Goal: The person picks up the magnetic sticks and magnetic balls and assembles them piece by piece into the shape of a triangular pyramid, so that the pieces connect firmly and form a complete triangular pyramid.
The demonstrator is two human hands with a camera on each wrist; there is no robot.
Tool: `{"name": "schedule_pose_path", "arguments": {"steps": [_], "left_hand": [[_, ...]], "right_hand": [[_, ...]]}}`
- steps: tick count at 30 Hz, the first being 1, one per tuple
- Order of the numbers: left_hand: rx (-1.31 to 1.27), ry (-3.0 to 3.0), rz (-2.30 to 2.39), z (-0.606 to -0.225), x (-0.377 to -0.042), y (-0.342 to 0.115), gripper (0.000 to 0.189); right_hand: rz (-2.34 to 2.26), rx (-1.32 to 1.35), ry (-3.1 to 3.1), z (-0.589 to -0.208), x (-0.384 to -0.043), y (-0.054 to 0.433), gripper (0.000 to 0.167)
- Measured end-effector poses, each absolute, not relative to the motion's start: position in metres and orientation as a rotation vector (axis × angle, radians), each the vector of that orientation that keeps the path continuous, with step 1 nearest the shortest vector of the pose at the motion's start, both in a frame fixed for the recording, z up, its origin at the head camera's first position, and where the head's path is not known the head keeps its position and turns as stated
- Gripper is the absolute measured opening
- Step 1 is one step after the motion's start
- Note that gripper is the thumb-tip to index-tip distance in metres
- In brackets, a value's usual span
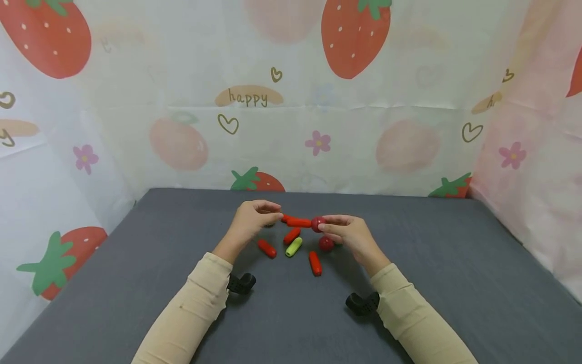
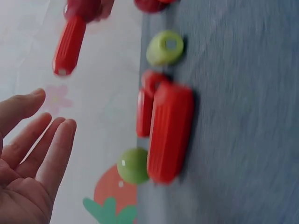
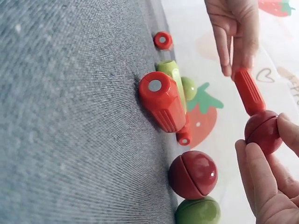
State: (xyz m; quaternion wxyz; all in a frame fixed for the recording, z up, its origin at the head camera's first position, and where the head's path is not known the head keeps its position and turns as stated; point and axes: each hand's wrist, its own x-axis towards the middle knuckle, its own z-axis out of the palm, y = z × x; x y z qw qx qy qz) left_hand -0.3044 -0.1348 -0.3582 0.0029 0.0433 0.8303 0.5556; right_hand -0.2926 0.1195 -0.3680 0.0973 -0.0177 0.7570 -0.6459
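My right hand (image 1: 347, 232) pinches a dark red ball (image 3: 264, 132) between thumb and fingers above the table. A ribbed red rod (image 3: 250, 92) sticks out from the ball, joined end-on and pointing toward my left hand (image 1: 254, 222). In the left wrist view, the left fingers (image 2: 60, 149) are extended and spread, just short of the free end of that rod (image 2: 69, 46). A pale disc shows in that end. Beneath the hands lie loose red rods (image 1: 267, 248), a light green rod (image 1: 293, 247) and another dark red ball (image 1: 326, 243).
A green ball (image 3: 198, 212) sits against the loose red ball, and a second green ball (image 2: 134, 165) lies by the rods at the left. The grey cloth-covered table (image 1: 159, 283) ends at a strawberry-print curtain (image 1: 291, 141). Black wrist mounts (image 1: 362, 303) hang below both sleeves.
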Motion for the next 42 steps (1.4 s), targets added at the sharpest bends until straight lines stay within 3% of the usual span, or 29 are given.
{"name": "schedule_pose_path", "arguments": {"steps": [22, 42], "left_hand": [[-0.092, 2.635, 1.633, -0.367, -0.348, -0.160, 0.045], [-0.145, 2.533, 1.516, -0.371, -0.356, -0.152, 0.043]], "right_hand": [[-1.952, -0.028, 2.174, -0.370, -0.296, 0.121, 0.045], [-1.971, -0.038, 2.175, -0.371, -0.296, 0.121, 0.044]]}}
